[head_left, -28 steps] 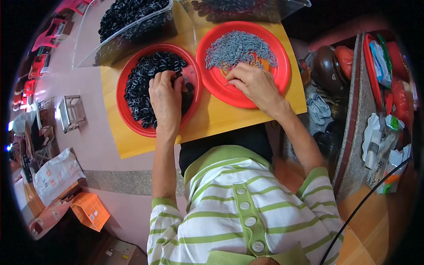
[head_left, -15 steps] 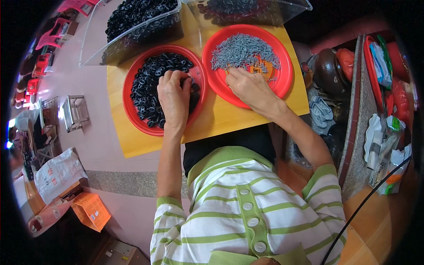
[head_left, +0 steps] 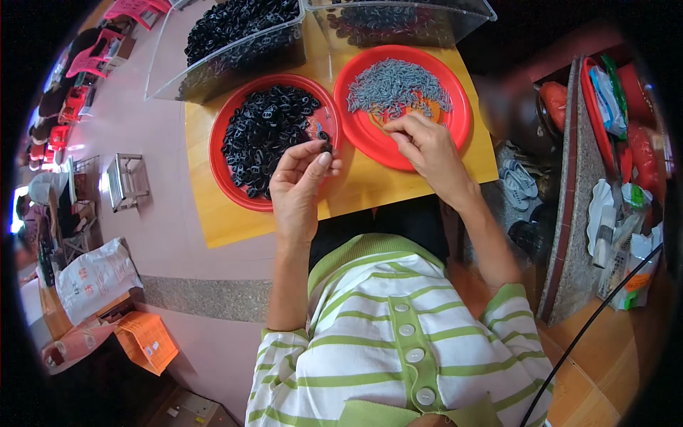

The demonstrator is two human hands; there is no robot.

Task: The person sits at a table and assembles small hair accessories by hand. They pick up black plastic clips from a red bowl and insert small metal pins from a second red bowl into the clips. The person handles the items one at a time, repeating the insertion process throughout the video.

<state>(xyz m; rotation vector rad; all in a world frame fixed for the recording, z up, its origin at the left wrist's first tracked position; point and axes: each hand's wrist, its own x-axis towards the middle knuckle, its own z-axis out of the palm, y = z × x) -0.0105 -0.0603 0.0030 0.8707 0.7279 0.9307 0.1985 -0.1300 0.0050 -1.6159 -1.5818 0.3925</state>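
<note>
Black piece point(head_left: 326, 146) in fingertip pinch of left hand point(head_left: 297, 183), grip of right hand point(head_left: 429, 151) unclear

Glossy plastic trays point(head_left: 366, 142), metallic-looking grey pieces point(head_left: 391, 80)

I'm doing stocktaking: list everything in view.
table: 1, yellow, centre
left tray: 1, red, table
right tray: 1, red, table
parts: many, black, left tray, left bin
screws: many, grey, right tray
bins: 2, clear, far side
stool: 1, silver, left
chairs: several, pink, upper left
bag: 1, white, lower left
basket: 1, orange, lower left
shoes: 2, pale, right
shirt: 1, striped, below
left hand: 1, pinching a part
right hand: 1, over right tray
</note>
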